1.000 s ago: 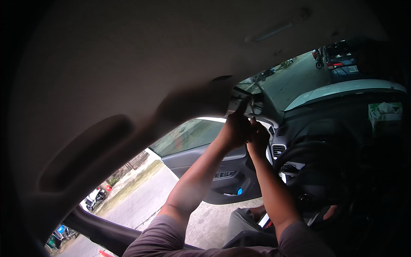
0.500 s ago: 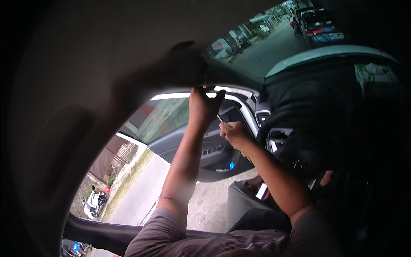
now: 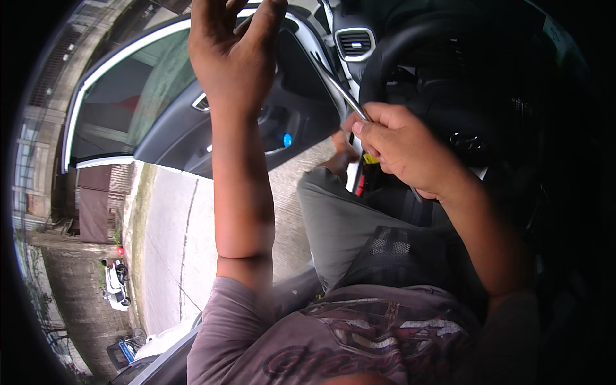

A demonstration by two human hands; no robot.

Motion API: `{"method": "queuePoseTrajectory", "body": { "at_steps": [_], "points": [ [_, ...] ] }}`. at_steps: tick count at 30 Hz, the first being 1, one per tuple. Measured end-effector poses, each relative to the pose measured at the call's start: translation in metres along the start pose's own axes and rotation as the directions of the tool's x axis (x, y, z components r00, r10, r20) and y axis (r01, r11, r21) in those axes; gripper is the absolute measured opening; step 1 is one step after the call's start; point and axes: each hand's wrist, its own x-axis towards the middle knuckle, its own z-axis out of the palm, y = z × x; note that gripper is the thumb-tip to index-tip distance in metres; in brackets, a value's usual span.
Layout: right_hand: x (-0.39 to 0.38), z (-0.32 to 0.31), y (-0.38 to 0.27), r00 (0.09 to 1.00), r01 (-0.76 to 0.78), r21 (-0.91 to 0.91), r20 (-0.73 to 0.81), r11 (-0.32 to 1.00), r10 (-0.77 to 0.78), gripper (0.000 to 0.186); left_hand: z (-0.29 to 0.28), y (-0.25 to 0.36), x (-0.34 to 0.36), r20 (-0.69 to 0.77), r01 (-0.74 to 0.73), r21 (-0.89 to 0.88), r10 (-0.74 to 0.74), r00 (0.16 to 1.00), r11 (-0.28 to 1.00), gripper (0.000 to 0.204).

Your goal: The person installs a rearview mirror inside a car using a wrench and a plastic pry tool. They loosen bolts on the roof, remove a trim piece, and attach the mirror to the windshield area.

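Note:
My left hand (image 3: 234,61) is raised at the upper edge, its thumb stretched up and apart from the fingers. The fingertips are cut off by the picture's edge, and what they touch there is hidden. My right hand (image 3: 401,141) is closed around a slim metal rod (image 3: 346,97), which slants up to the left. Its dark far tip looks forked, beside the door opening, and its other end shows below my palm. Behind my left forearm, the open car door (image 3: 301,96) has a dark inner panel with a blue item (image 3: 287,140) in its lower pocket.
The steering wheel (image 3: 378,64) and a white-framed air vent (image 3: 355,44) are close to my right hand. My leg (image 3: 327,205) reaches to the doorway. Outside are a concrete road (image 3: 167,237), a parked white motorcycle (image 3: 117,285) and a wall.
The view has tilted down, away from the windscreen and street. My right hand, still around the rod, is now farther from my left hand, which stays raised.

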Motion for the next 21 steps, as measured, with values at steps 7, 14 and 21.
{"method": "queuePoseTrajectory", "body": {
  "at_steps": [7,14,21],
  "points": [
    [0.020,0.041,0.028,0.941,0.274,-0.583,-0.001,0.765,-0.338,0.039,0.024,-0.009,-0.171,0.114,0.673,-0.588,-0.777,0.619,0.450,0.045],
    [0.047,0.027,-0.068,0.889,0.296,-0.721,-0.032,0.626,-0.456,0.061,0.005,-0.061,-0.185,-0.125,0.341,-0.879,-0.850,0.511,0.334,0.030],
    [0.134,0.000,-0.176,0.576,0.298,-0.887,-0.128,0.353,-0.807,0.051,-0.020,-0.153,-0.241,0.037,0.375,-0.924,-0.959,0.279,0.073,0.023]
  ]
}}
